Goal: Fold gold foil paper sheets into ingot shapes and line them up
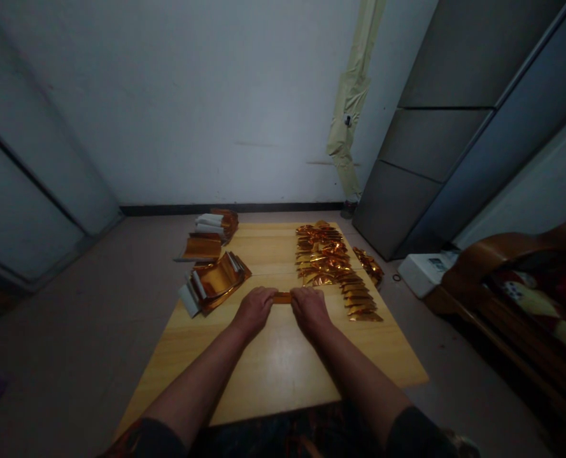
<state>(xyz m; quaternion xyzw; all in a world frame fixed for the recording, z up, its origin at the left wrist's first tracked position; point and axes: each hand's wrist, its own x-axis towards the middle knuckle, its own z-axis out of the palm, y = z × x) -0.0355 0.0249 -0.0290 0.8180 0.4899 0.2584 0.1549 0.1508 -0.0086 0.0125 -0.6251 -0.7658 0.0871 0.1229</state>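
A narrow folded strip of gold foil paper lies level between my hands, low over the wooden table. My left hand is closed on its left end, and my right hand is closed on its right end. The fingertips are partly hidden behind the knuckles. To the left are loose stacks of gold foil paper with pale undersides, curling at the edges. On the right, several folded gold foil pieces lie overlapped in rows, one row reaching close to my right hand.
More folded foil sits just past the table's right edge. A grey refrigerator stands at the back right, with a white box and a carved wooden seat nearby. A white wall rises behind the table.
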